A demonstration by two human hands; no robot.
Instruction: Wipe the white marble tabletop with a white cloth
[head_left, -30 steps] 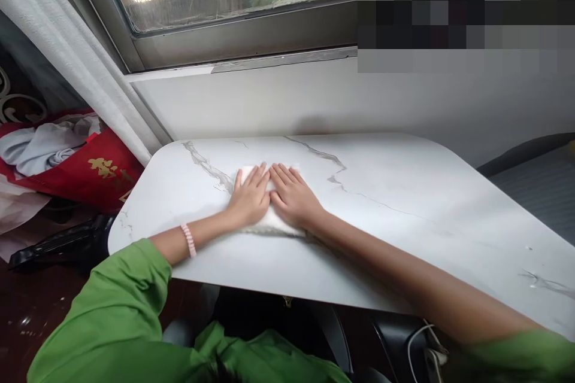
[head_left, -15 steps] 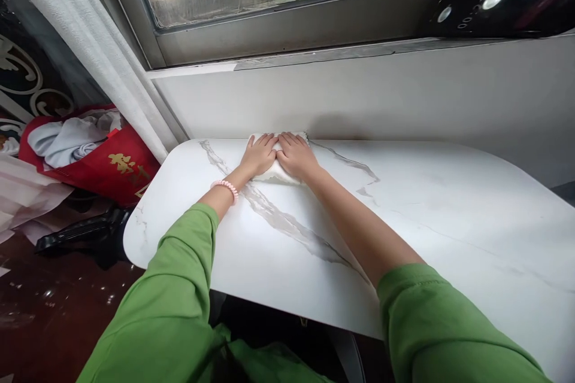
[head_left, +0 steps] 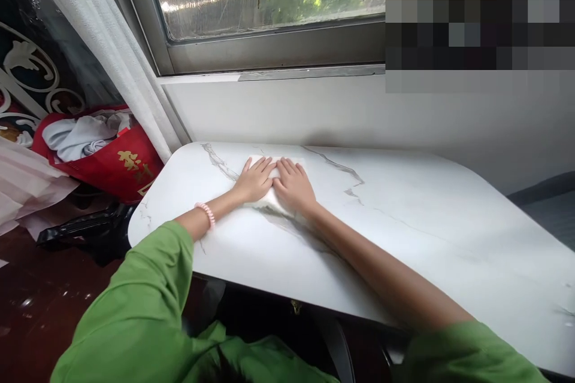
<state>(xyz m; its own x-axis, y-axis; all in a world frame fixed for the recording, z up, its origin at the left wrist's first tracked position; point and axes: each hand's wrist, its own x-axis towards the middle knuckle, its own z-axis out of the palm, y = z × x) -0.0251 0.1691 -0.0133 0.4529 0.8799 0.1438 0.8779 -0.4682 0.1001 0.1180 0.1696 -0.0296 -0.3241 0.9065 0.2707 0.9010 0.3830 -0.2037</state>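
A white cloth (head_left: 272, 200) lies flat on the white marble-patterned table (head_left: 395, 239), mostly covered by my two hands. My left hand (head_left: 255, 182) presses down on its left part with fingers stretched out; a pink beaded bracelet circles that wrist. Beside it, my right hand (head_left: 295, 189) rests flat on the cloth's right part, fingers extended forward. The two hands touch or nearly touch at the thumbs. Part of the cloth's near edge shows below them.
Behind the table rises a white wall (head_left: 287, 111) under a window frame (head_left: 278, 51). At the left are a pale curtain (head_left: 108, 42), a red bag (head_left: 121, 170) with grey cloth inside, and a black plastic bag (head_left: 90, 233). The upper right is pixelated.
Both hands have drawn the cloth back from the wall side, nearer to me. The view has shifted slightly, and the right arm reaches in at a flatter slant.
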